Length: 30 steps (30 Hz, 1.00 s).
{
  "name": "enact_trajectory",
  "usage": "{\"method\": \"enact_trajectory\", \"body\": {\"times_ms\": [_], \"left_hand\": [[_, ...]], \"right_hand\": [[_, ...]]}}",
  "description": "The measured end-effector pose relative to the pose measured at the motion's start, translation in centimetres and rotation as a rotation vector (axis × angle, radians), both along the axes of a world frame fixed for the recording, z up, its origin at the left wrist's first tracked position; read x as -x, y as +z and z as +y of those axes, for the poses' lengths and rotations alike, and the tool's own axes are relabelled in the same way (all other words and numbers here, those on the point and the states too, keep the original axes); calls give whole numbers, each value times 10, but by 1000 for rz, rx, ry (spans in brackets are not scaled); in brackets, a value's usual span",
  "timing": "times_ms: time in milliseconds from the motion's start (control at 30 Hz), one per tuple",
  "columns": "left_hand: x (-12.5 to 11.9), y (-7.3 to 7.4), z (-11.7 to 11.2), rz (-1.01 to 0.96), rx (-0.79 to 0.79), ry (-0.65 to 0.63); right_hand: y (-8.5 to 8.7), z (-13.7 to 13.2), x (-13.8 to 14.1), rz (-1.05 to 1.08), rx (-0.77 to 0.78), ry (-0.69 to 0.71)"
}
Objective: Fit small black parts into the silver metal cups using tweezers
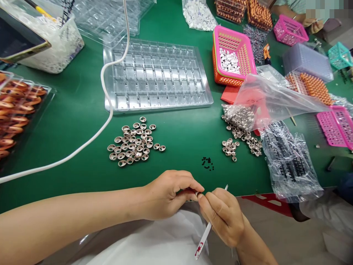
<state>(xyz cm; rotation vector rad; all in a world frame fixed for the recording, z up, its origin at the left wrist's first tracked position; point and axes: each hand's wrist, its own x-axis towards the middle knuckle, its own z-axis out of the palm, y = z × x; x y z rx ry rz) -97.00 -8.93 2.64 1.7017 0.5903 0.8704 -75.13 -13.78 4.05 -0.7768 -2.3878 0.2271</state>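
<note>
At the table's front edge, my left hand [172, 191] pinches a small metal ring-shaped part [197, 194] between thumb and fingers. The fingertips hide most of it. My right hand [223, 215] meets it there, its fingers closed around white tweezers [204, 237] with red marks on one end. Whether the right fingertips also grip the small part, I cannot tell. Beyond my hands lie a cluster of silver ring-shaped parts [132, 145], a few tiny black pieces [207, 163] and a smaller pile of silver parts [230, 147].
A clear compartment tray [160, 79] lies behind the parts, and a white cable [103, 81] crosses its left side. Pink basket [234, 33], plastic bag of metal parts [239, 116] and bag of black pieces [292, 162] stand right. Orange parts in a tray [16, 114] sit left. Another person's hand [313, 24] shows at back right.
</note>
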Motion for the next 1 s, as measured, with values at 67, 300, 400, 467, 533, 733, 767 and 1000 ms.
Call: {"method": "enact_trajectory", "body": {"times_ms": [67,300,400,467,533,733,767,1000], "left_hand": [[0,1,-1,8,6,6],[0,0,0,11,9,29],[0,1,3,12,68,23],[0,2,5,12,157,26],[-1,4,7,-5,310,19],[-1,8,9,-137,801,-53],[-1,9,9,-145,835,-57],[-2,7,9,-137,871,-67]], "right_hand": [[-2,1,0,6,-20,6],[-13,1,-4,-9,2,-5],[-18,0,-5,16,-5,-33],[-20,0,-3,49,5,-84],[-21,0,2,106,24,-163],[-21,-5,15,293,-5,-362],[-20,-6,16,307,-2,-372],[-19,-6,14,312,20,-323]]}}
